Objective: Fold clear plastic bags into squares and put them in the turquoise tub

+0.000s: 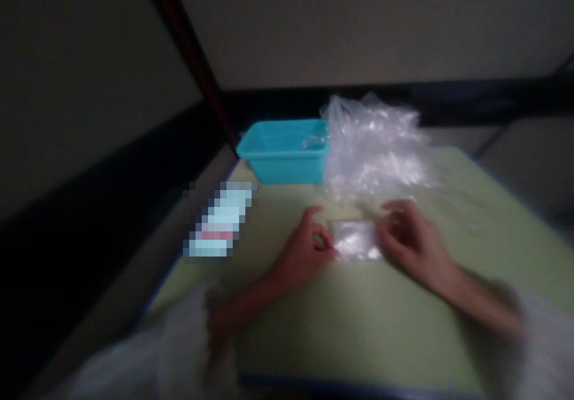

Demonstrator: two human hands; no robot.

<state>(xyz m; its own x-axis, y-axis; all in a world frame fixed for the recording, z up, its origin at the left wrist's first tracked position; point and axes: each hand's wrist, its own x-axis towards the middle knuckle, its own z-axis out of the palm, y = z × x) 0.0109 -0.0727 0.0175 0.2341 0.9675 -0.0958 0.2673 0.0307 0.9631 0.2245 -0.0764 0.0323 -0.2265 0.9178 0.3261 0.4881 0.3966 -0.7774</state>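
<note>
A small, flat, clear plastic bag [357,241] lies low over the table between my two hands, its shiny surface catching the light. My left hand [309,246] pinches its left edge between thumb and a finger, with the index finger raised and curved. At the right edge, my right hand [410,238] has its thumb and fingers curled together against the bag; blur hides the exact grip. Beyond the hands sits a large heap of clear plastic bags [376,146].
A turquoise plastic basin [287,167] stands at the back left, some clear plastic inside it, touching the heap. A pixelated, pale bright object [222,220] is at the table's left edge. The yellow-green table [350,328] has a blue edge; walls rise behind and left.
</note>
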